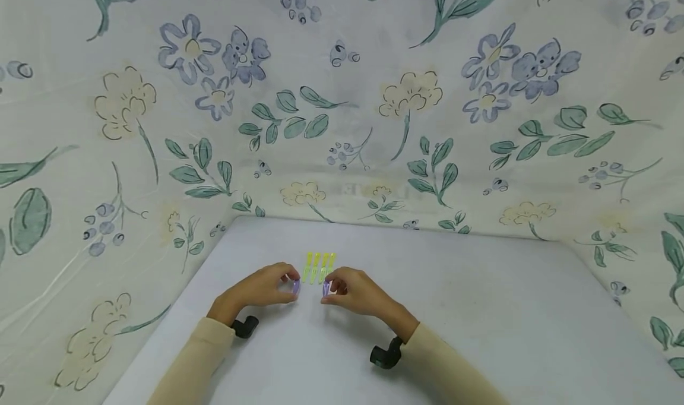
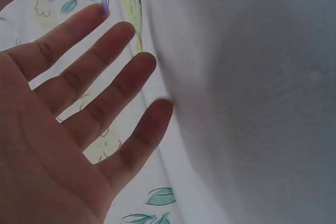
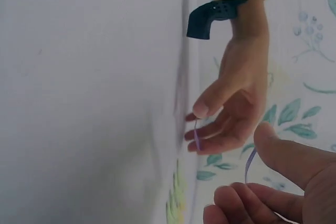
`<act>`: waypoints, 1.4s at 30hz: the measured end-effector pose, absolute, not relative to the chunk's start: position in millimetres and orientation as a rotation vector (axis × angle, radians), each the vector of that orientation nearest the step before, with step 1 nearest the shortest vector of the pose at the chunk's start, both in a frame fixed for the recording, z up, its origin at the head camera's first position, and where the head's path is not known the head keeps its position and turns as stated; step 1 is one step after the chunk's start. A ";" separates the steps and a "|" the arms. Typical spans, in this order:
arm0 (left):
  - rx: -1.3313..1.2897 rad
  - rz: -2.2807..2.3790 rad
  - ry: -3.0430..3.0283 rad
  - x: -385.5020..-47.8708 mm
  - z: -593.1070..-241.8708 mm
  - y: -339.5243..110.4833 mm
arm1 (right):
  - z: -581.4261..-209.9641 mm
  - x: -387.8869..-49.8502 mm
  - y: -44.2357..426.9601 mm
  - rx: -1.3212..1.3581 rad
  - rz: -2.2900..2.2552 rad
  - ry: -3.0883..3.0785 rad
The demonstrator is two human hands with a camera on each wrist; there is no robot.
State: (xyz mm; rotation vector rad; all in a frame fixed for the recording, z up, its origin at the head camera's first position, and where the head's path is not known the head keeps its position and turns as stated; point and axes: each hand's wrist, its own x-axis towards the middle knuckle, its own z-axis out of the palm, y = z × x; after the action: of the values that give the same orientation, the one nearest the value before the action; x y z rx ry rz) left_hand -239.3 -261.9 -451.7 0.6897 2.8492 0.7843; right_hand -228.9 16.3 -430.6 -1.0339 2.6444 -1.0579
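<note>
My left hand (image 1: 267,286) pinches a purple hair clip (image 1: 296,287) between thumb and index finger, just above the white table. The other three fingers spread apart in the left wrist view, where that clip shows edge-on at the top. A short gap to the right, my right hand (image 1: 357,292) holds a second purple hair clip (image 1: 326,290) upright by its ends; in the right wrist view this clip (image 3: 250,165) looks thin and slightly bowed. Just beyond both hands lie several yellow clips (image 1: 317,259) in a row, with several light green clips (image 1: 314,274) directly in front of them.
The white table (image 1: 481,310) stretches far to the right of the hands. Floral cloth (image 1: 347,120) hangs behind it and along the sides. A black wrist camera (image 1: 387,355) is strapped to the right wrist, another (image 1: 246,327) to the left.
</note>
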 end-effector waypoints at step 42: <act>0.697 0.755 2.853 -242.2 -463.7 -254.8 | -481.0 -249.0 -30.1 -0.984 -1.045 2.779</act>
State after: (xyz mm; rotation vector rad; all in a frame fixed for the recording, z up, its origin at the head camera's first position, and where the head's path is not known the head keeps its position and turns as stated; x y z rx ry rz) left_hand -242.2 -254.8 -463.7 0.6972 2.8526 0.7549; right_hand -249.0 -30.1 -481.0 -0.9842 2.7786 -1.0446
